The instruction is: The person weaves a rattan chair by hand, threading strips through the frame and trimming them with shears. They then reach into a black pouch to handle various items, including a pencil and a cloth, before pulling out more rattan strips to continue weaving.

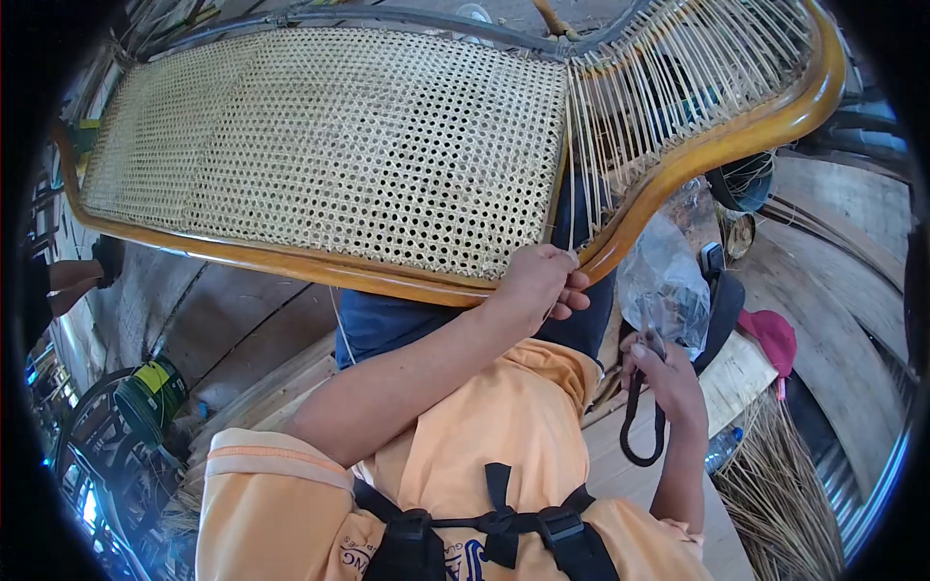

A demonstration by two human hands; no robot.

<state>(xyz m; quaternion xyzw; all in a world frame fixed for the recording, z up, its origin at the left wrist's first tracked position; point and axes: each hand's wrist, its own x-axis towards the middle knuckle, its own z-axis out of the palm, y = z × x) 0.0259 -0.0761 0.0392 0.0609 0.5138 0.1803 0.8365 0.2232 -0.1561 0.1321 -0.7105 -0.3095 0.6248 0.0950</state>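
A curved wooden frame with a woven cane panel lies across my lap. At its right part, loose cane strands run across the opening without the close mesh. My left hand is at the near rail, its thumb and forefinger pinched on a cane strand at the panel's lower right corner. The other fingers curl below the rail. Lower and to the right, my right hand is closed around a metal tool with black looped handles. The tool's tip is hard to make out against the plastic bag.
A clear plastic bag lies beyond my right hand. To its right are a red cap, a bundle of thin strips and a plastic bottle. A dark green container stands at left. Another person's foot shows at the far left.
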